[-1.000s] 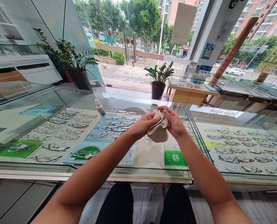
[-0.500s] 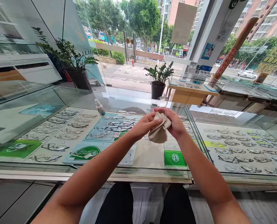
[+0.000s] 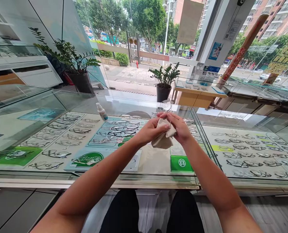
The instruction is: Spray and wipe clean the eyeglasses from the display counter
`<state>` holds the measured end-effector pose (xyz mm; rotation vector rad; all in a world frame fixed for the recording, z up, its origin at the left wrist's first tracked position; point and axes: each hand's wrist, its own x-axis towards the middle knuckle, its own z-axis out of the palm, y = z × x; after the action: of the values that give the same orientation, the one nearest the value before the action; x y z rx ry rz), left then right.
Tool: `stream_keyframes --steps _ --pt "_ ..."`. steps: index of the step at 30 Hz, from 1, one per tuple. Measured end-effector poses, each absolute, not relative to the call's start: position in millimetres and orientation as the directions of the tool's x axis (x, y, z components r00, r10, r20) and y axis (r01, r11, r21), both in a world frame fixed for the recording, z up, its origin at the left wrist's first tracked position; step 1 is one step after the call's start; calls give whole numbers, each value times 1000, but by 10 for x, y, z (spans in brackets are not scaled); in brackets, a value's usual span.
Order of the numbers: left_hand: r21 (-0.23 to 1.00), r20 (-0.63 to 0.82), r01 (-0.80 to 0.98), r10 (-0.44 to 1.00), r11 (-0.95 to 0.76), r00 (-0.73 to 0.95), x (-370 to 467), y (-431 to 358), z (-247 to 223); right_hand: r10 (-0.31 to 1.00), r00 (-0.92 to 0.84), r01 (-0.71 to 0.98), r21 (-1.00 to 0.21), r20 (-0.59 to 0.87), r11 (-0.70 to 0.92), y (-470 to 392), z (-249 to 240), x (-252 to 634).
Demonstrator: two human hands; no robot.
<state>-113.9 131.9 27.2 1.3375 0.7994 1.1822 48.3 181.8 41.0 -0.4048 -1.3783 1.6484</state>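
Above the glass counter, my left hand (image 3: pixel 151 131) is closed on a beige cleaning cloth (image 3: pixel 162 142), its thumb pressed on the folds. My right hand (image 3: pixel 180 128) meets it from the other side, fingers closed around a pair of eyeglasses (image 3: pixel 165 104) and the cloth's edge. One round, thin-rimmed lens stands out beyond the fingertips; the rest of the glasses is hidden by the cloth and fingers. A white spray bottle (image 3: pixel 101 112) stands on the glass to the left of my hands.
Rows of eyeglasses (image 3: pixel 123 129) lie inside the glass display counter (image 3: pixel 149 179). A green box (image 3: pixel 182 163) sits below my right hand. Further right stands another display case (image 3: pixel 253 129). Potted plants (image 3: pixel 163 92) and a wooden table (image 3: pixel 197 97) are beyond the counter.
The cloth has been refolded between my fingers and hangs slightly further left. My right fingers have straightened a little, and the eyeglasses stay in about the same place.
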Motion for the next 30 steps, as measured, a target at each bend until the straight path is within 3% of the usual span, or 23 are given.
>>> stream_keyframes --steps 6,16,22,30 --pt "950 252 -222 959 -219 128 -1073 1322 280 861 -448 -459 -888 242 11 1838 345 418" --pt "922 327 -193 941 -337 -85 -1006 1350 239 838 -484 -456 -890 252 5 1689 367 377" --pt "900 415 -167 909 -403 44 -1046 1333 502 841 -428 -458 -882 330 113 1658 646 415" --pt "850 525 -156 779 -504 342 -1095 1156 1651 789 -289 -605 -742 542 288 1543 1660 463"
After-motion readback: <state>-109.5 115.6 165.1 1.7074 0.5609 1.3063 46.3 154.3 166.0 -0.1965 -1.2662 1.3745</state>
